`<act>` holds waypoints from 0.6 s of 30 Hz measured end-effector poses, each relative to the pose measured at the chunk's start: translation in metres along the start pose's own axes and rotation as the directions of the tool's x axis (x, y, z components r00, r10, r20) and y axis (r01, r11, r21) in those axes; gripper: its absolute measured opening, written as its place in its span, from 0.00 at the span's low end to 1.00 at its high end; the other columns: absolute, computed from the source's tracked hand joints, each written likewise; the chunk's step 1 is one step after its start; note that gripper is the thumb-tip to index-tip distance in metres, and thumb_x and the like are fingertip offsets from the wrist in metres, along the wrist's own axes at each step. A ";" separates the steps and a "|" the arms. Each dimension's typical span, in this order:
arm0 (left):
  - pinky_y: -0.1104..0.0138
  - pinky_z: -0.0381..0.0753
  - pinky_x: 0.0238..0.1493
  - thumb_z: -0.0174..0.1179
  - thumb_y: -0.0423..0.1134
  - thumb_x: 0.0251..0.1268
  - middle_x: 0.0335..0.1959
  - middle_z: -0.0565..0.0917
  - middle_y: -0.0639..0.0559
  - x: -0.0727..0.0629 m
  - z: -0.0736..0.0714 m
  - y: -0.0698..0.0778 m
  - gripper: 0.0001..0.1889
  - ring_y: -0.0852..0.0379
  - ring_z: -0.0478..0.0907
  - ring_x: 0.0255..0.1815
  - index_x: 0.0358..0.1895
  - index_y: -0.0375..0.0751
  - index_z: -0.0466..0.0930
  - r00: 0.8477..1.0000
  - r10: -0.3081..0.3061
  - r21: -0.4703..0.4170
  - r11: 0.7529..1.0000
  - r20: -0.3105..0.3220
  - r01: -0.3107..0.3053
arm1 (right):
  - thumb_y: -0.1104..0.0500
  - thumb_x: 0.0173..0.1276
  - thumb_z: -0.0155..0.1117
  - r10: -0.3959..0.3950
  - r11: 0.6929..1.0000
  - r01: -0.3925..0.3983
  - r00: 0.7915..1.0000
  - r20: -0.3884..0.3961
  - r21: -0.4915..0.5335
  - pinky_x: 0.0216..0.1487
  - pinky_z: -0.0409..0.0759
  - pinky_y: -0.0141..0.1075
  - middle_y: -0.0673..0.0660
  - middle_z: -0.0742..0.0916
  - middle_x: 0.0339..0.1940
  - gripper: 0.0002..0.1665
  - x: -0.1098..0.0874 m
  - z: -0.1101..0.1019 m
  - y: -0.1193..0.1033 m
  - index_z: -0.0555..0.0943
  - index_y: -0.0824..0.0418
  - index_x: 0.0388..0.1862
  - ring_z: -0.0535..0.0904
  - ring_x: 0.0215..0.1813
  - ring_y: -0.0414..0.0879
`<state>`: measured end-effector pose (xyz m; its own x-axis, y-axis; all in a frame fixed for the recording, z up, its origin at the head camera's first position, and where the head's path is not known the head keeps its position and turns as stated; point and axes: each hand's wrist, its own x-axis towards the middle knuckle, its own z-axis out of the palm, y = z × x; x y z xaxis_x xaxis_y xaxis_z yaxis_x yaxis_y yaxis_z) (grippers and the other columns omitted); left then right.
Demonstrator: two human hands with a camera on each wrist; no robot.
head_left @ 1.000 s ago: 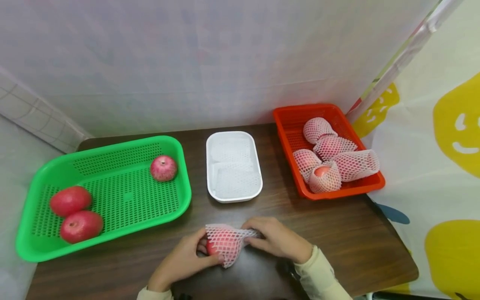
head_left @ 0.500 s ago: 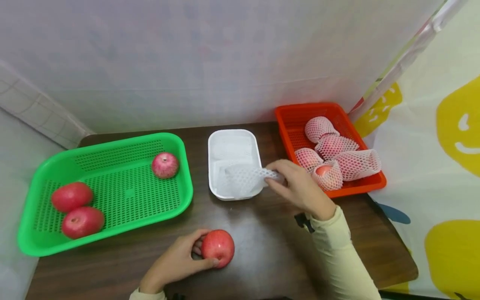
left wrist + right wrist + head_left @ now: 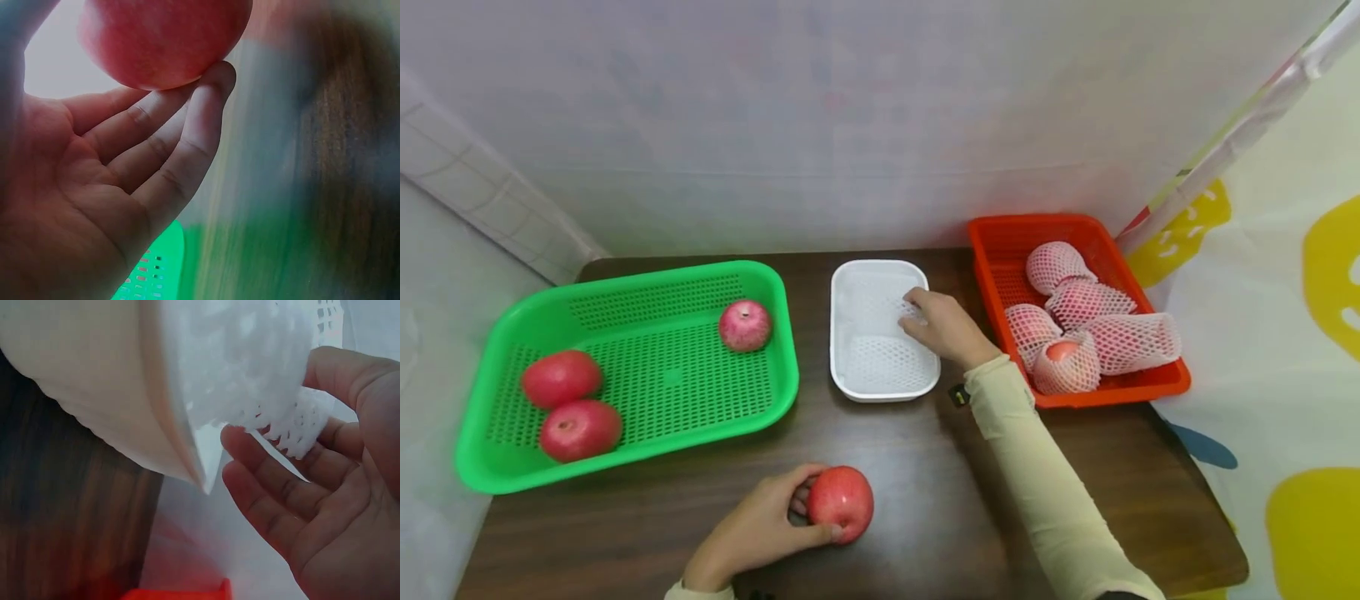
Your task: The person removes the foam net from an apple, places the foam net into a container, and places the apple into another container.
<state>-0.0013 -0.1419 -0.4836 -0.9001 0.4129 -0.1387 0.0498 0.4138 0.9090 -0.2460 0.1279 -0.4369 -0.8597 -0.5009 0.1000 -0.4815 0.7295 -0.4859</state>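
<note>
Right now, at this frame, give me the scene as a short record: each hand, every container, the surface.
Left hand: grips a bare round red apple
Right hand: over the tray, thumb and index finger apart
White rectangular plastic tray: holds white foam mesh
Green slotted plastic basket: three bare red fruits
Red plastic basket: five mesh-sleeved fruits visible
Surface: dark wood-grain table

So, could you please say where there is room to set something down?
The table is bare between the apple and right sleeve; the middle of the green basket is free between its fruits. The red basket is crowded with netted fruits, and the white tray with nets and the right hand.
</note>
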 end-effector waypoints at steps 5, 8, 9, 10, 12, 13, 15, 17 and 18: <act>0.63 0.84 0.38 0.74 0.54 0.56 0.37 0.83 0.60 0.002 0.001 0.001 0.33 0.63 0.82 0.36 0.61 0.42 0.75 1.000 0.004 0.000 1.000 0.012 -0.004 | 0.55 0.69 0.68 -0.072 0.992 0.065 0.995 -0.068 -0.105 0.63 0.73 0.48 0.65 0.83 0.56 0.28 -0.016 -0.017 -0.006 0.76 0.68 0.62 0.78 0.57 0.59; 0.63 0.84 0.38 0.74 0.55 0.56 0.37 0.83 0.61 0.005 0.001 0.000 0.33 0.63 0.82 0.36 0.61 0.42 0.75 1.000 0.009 0.008 1.000 0.025 -0.009 | 0.55 0.68 0.69 -0.162 0.976 0.134 0.973 -0.163 -0.174 0.62 0.74 0.48 0.65 0.83 0.54 0.27 -0.039 -0.037 -0.021 0.76 0.68 0.61 0.77 0.56 0.60; 0.63 0.84 0.38 0.74 0.55 0.56 0.37 0.83 0.61 0.006 0.001 0.000 0.33 0.63 0.82 0.36 0.61 0.42 0.75 1.000 0.009 0.007 1.000 0.029 -0.009 | 0.56 0.68 0.69 -0.200 0.967 0.162 0.960 -0.194 -0.194 0.60 0.75 0.49 0.65 0.83 0.53 0.26 -0.048 -0.043 -0.027 0.77 0.68 0.60 0.78 0.55 0.60; 0.62 0.84 0.38 0.74 0.55 0.56 0.37 0.83 0.61 0.007 0.000 0.001 0.33 0.62 0.82 0.36 0.61 0.42 0.75 0.999 0.008 0.006 1.000 0.031 -0.008 | 0.56 0.67 0.70 -0.237 0.959 0.192 0.946 -0.221 -0.207 0.58 0.76 0.48 0.64 0.84 0.51 0.25 -0.057 -0.047 -0.032 0.78 0.68 0.58 0.79 0.52 0.59; 0.62 0.84 0.38 0.74 0.54 0.56 0.37 0.83 0.60 0.008 0.000 0.001 0.33 0.62 0.82 0.36 0.61 0.42 0.75 0.999 0.004 0.001 1.000 0.035 -0.005 | 0.57 0.65 0.72 -0.296 0.946 0.246 0.922 -0.251 -0.212 0.54 0.78 0.48 0.62 0.85 0.47 0.22 -0.076 -0.052 -0.041 0.80 0.67 0.54 0.80 0.49 0.57; 0.62 0.84 0.38 0.74 0.54 0.56 0.37 0.83 0.60 0.009 0.000 0.002 0.33 0.62 0.82 0.36 0.61 0.42 0.75 0.999 0.003 -0.005 1.000 0.037 -0.003 | 0.58 0.64 0.73 -0.320 0.940 0.270 0.911 -0.260 -0.210 0.52 0.80 0.47 0.60 0.86 0.45 0.21 -0.086 -0.052 -0.044 0.81 0.66 0.52 0.80 0.47 0.56; 0.62 0.84 0.39 0.74 0.54 0.56 0.37 0.83 0.60 0.010 0.000 0.002 0.33 0.61 0.82 0.36 0.61 0.42 0.75 0.999 0.004 -0.015 1.000 0.041 -0.004 | 0.59 0.61 0.75 -0.358 0.928 0.310 0.896 -0.261 -0.208 0.49 0.81 0.47 0.58 0.86 0.42 0.20 -0.103 -0.048 -0.047 0.82 0.65 0.50 0.81 0.45 0.54; 0.62 0.84 0.38 0.74 0.53 0.56 0.37 0.83 0.60 0.012 0.000 0.001 0.33 0.61 0.82 0.36 0.61 0.42 0.75 0.999 0.008 -0.018 1.000 0.046 -0.007 | 0.59 0.58 0.76 -0.378 0.921 0.334 0.891 -0.253 -0.200 0.46 0.81 0.46 0.57 0.86 0.41 0.20 -0.120 -0.040 -0.048 0.82 0.64 0.48 0.81 0.44 0.53; 0.62 0.84 0.38 0.74 0.54 0.56 0.37 0.83 0.60 0.012 0.000 0.001 0.33 0.61 0.82 0.36 0.61 0.42 0.75 0.999 0.011 -0.015 1.000 0.048 -0.010 | 0.60 0.57 0.76 -0.384 0.919 0.343 0.890 -0.247 -0.195 0.45 0.81 0.46 0.56 0.86 0.40 0.20 -0.127 -0.035 -0.047 0.82 0.63 0.47 0.81 0.43 0.52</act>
<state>-0.0123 -0.1360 -0.4845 -0.8775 0.4563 -0.1476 0.0527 0.3976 0.9160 -0.1199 0.1736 -0.3963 -0.6217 -0.6112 0.4898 -0.7705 0.5894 -0.2426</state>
